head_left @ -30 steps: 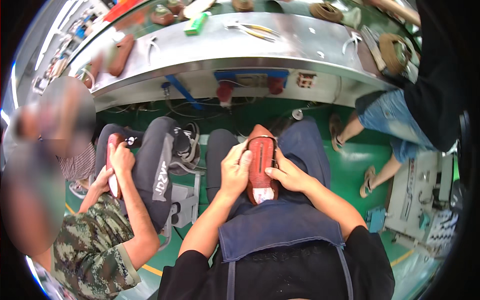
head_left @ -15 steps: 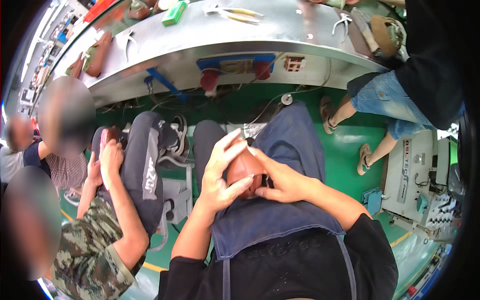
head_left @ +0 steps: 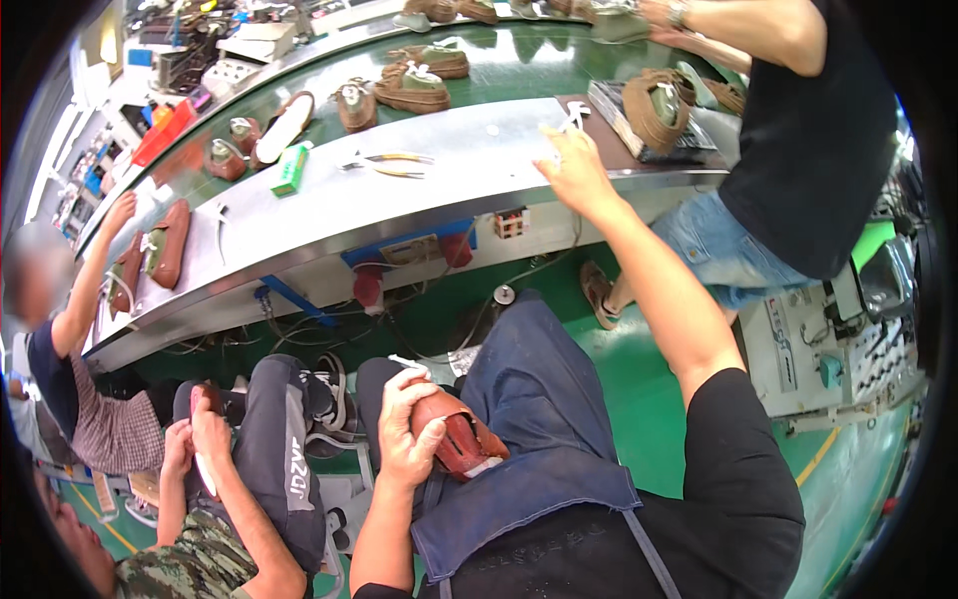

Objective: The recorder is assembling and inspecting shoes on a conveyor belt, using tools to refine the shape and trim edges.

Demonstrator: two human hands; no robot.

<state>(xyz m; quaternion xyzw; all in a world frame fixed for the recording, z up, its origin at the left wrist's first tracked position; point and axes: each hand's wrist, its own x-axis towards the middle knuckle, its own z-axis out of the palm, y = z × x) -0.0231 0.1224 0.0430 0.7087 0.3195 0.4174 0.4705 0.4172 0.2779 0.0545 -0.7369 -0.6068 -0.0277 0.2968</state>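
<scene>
Right hand (head_left: 577, 172) moved over bench (head_left: 479, 152), shoe (head_left: 457, 437) diagonal, toe (head_left: 431, 407) upper-left

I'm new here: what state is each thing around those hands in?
Left hand, closed around the brown shoe
Brown shoe, held, opening exposed
Right hand, fingers extended; contact with the white tool unclear
White tool, open or shut unclear
Yellow-handled pliers, lying on the bench, handles apart
Green box, lying on the bench

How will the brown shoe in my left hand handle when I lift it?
The brown shoe likely feels stiff and fairly heavy, since a reddish form seems to fill its opening. Its smooth-looking toe may slip slightly in a loose grip.
</scene>
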